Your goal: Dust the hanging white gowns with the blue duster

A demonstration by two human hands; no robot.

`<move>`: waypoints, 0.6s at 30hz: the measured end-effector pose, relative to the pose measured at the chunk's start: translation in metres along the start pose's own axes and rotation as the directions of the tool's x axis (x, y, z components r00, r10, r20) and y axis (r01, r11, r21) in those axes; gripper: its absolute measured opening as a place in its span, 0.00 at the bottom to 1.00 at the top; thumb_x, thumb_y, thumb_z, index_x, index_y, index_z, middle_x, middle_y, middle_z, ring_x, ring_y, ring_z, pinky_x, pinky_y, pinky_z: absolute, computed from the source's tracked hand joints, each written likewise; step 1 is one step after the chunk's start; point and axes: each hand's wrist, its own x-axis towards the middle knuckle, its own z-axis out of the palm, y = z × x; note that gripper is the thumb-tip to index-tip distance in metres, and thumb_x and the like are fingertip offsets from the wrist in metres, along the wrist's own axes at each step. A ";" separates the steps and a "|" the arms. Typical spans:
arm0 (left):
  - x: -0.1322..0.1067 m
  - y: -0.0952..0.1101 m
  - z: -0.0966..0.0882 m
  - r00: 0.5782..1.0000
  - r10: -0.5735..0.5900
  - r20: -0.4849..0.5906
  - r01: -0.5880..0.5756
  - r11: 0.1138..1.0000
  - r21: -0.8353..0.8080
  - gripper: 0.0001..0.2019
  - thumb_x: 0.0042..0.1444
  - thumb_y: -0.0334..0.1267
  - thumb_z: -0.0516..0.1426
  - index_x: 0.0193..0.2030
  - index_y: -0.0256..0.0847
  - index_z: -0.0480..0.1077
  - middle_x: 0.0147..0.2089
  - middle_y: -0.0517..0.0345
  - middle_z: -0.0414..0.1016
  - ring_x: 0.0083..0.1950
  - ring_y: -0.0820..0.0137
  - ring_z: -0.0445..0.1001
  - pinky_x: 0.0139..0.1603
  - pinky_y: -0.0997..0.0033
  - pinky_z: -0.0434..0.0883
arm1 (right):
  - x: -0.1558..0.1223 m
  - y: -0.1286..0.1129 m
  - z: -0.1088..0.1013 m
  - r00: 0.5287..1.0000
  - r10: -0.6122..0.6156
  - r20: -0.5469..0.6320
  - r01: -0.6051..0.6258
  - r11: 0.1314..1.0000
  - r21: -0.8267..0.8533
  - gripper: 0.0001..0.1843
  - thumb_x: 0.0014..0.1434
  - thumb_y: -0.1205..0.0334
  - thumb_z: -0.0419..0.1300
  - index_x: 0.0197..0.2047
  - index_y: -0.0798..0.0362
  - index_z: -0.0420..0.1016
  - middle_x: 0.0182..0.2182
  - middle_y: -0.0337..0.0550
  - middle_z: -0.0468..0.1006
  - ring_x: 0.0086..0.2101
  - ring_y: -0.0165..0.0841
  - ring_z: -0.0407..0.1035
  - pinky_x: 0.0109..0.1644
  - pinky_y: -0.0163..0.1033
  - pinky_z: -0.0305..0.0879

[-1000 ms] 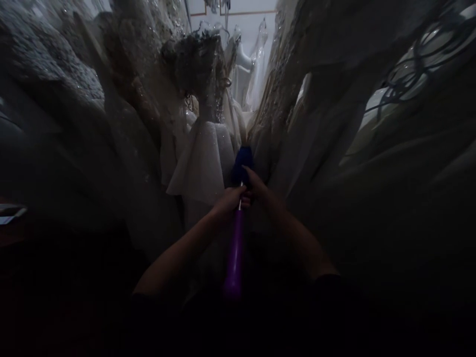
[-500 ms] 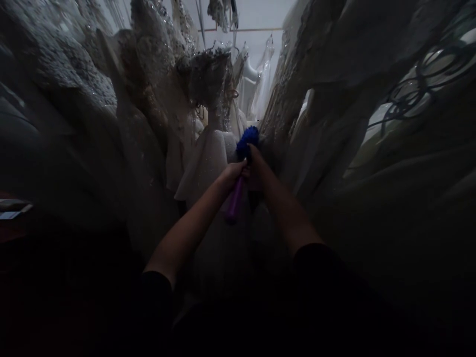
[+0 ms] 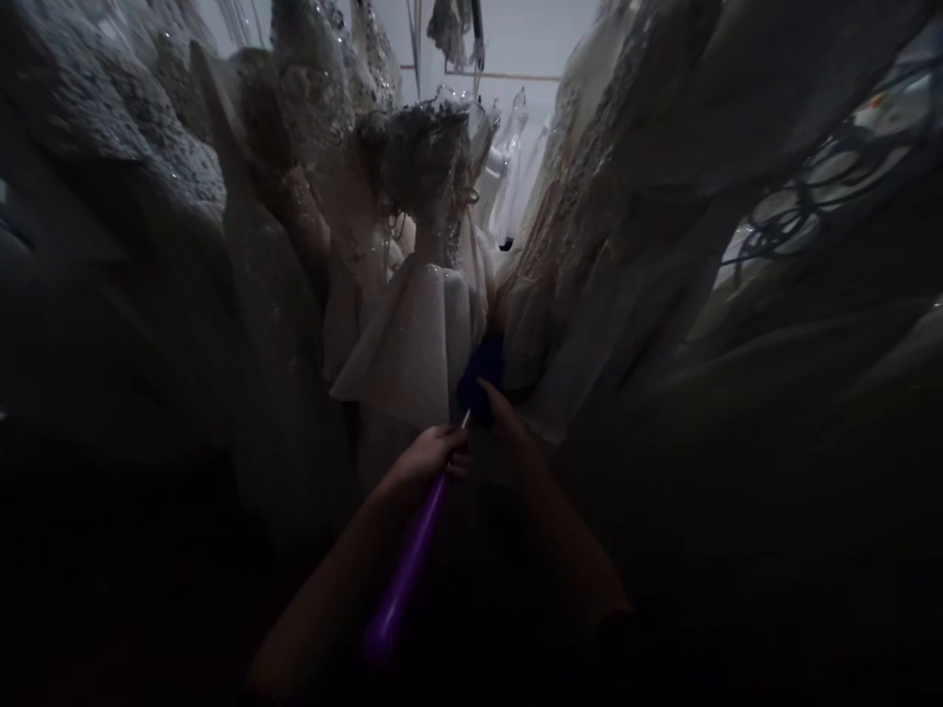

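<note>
A duster with a fluffy blue head (image 3: 487,363) and a long purple handle (image 3: 413,565) slants up and away from me. My left hand (image 3: 436,454) is closed around the upper end of the handle, and a thin pale shaft shows just above my thumb. At the blue head, my right hand (image 3: 492,398) holds on from the right side; most of its fingers are hidden or dark. Close behind the duster hangs a pale, flared dress skirt (image 3: 413,334).
Rows of plastic-covered gowns crowd in from the left (image 3: 147,137) and right (image 3: 611,196), leaving a narrow gap ahead. Dark curled metalwork (image 3: 810,191) is at the far right. A light wall (image 3: 516,39) lies at the back. Below, everything is very dark.
Both hands have come down and nearer to me with the duster. More of the purple handle now shows below my left hand, and the thin shaft has come into view.
</note>
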 end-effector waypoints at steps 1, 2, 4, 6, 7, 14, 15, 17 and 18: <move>-0.013 0.009 -0.003 0.999 0.014 0.050 -0.015 1.000 0.017 0.18 0.57 0.37 0.72 0.38 0.37 0.65 0.33 0.63 0.68 0.21 0.85 0.60 0.19 0.86 0.52 | -0.013 -0.003 0.008 1.000 -0.015 -0.005 0.015 1.000 0.027 0.12 0.69 0.55 0.64 0.38 0.54 0.80 0.26 0.38 0.82 0.24 0.30 0.75 0.29 0.32 0.71; -0.027 0.019 -0.006 0.995 0.030 0.099 -0.034 0.999 0.038 0.21 0.54 0.39 0.74 0.39 0.37 0.66 0.34 0.62 0.69 0.22 0.85 0.61 0.18 0.86 0.53 | -0.026 -0.008 0.018 0.999 -0.043 -0.006 0.043 0.998 0.054 0.12 0.69 0.54 0.64 0.39 0.54 0.81 0.27 0.38 0.82 0.24 0.30 0.74 0.28 0.32 0.71; -0.056 0.039 -0.015 0.983 0.067 0.170 -0.082 0.993 0.086 0.25 0.51 0.43 0.76 0.43 0.38 0.67 0.37 0.62 0.70 0.22 0.84 0.61 0.17 0.84 0.55 | -0.051 -0.021 0.043 0.992 -0.125 0.000 0.125 0.988 0.093 0.13 0.68 0.52 0.65 0.39 0.53 0.80 0.26 0.37 0.81 0.22 0.30 0.72 0.25 0.33 0.69; -0.080 0.058 -0.028 0.976 0.112 0.187 -0.141 0.979 0.147 0.26 0.51 0.45 0.76 0.48 0.39 0.68 0.39 0.61 0.72 0.22 0.84 0.61 0.16 0.83 0.55 | -0.072 -0.033 0.072 0.970 -0.243 0.031 0.237 0.964 0.118 0.14 0.68 0.50 0.64 0.39 0.52 0.78 0.23 0.35 0.77 0.20 0.29 0.70 0.22 0.32 0.66; -0.090 0.066 -0.036 0.974 0.137 0.180 -0.169 0.970 0.176 0.27 0.52 0.46 0.75 0.50 0.40 0.68 0.40 0.61 0.72 0.22 0.84 0.61 0.16 0.82 0.55 | -0.079 -0.037 0.087 0.951 -0.304 0.051 0.296 0.947 0.124 0.15 0.68 0.48 0.65 0.38 0.51 0.76 0.22 0.33 0.75 0.19 0.28 0.69 0.21 0.32 0.65; -0.121 0.099 -0.113 0.973 0.197 0.118 -0.223 0.929 0.295 0.27 0.55 0.44 0.72 0.58 0.40 0.71 0.39 0.60 0.73 0.22 0.82 0.62 0.17 0.81 0.56 | -0.095 -0.011 0.169 0.962 -0.265 0.072 0.254 0.959 0.128 0.14 0.69 0.52 0.62 0.35 0.51 0.72 0.21 0.32 0.72 0.16 0.28 0.65 0.16 0.34 0.56; -0.124 0.101 -0.123 0.977 0.178 0.113 -0.205 0.925 0.319 0.27 0.56 0.44 0.72 0.59 0.40 0.71 0.39 0.60 0.73 0.23 0.82 0.62 0.17 0.81 0.56 | -0.096 0.000 0.174 0.973 -0.226 0.047 0.218 0.966 0.135 0.14 0.70 0.52 0.61 0.35 0.51 0.72 0.20 0.32 0.72 0.16 0.28 0.65 0.16 0.34 0.56; -0.131 0.103 -0.142 0.983 0.130 0.126 -0.169 0.911 0.375 0.27 0.57 0.43 0.71 0.60 0.39 0.72 0.39 0.59 0.73 0.23 0.81 0.63 0.18 0.81 0.56 | -0.101 0.023 0.177 0.985 -0.171 -0.018 0.171 0.972 0.161 0.16 0.71 0.52 0.58 0.34 0.51 0.71 0.20 0.32 0.71 0.16 0.29 0.65 0.16 0.35 0.55; -0.133 0.104 -0.151 0.984 0.104 0.141 -0.154 0.900 0.407 0.26 0.57 0.43 0.70 0.60 0.39 0.73 0.39 0.59 0.74 0.24 0.81 0.63 0.18 0.82 0.56 | -0.103 0.035 0.176 0.988 -0.148 -0.052 0.155 0.972 0.178 0.16 0.71 0.51 0.58 0.33 0.51 0.70 0.19 0.32 0.71 0.16 0.29 0.65 0.16 0.35 0.55</move>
